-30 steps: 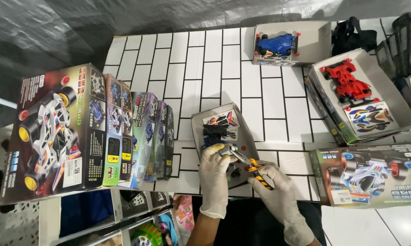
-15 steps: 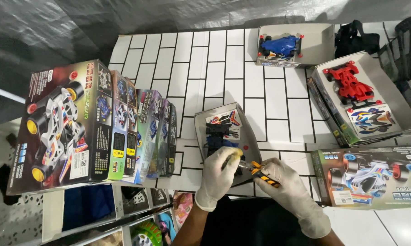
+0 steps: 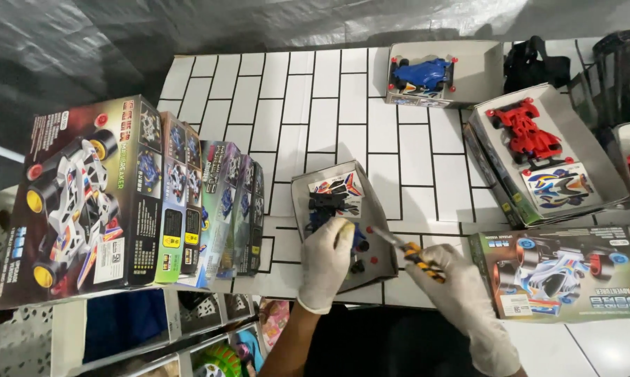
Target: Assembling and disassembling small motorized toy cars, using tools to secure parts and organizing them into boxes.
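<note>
Right now the left hand (image 3: 325, 262) presses down, fingers curled, on the black toy-car chassis (image 3: 329, 206) in the open tray (image 3: 381, 241) near the worktop's front edge. The right hand (image 3: 454, 293) pinches a screwdriver (image 3: 406, 248); its shaft slants up-left toward the chassis.

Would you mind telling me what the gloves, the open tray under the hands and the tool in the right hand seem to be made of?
The gloves, on the left hand and right hand, look like thin latex or nitrile: whitish, wrinkled, close-fitting. The open tray looks like grey cardboard: matte, with folded walls. The screwdriver seems to have a shiny metal shaft and an orange-and-black handle, probably plastic or rubber.
</note>
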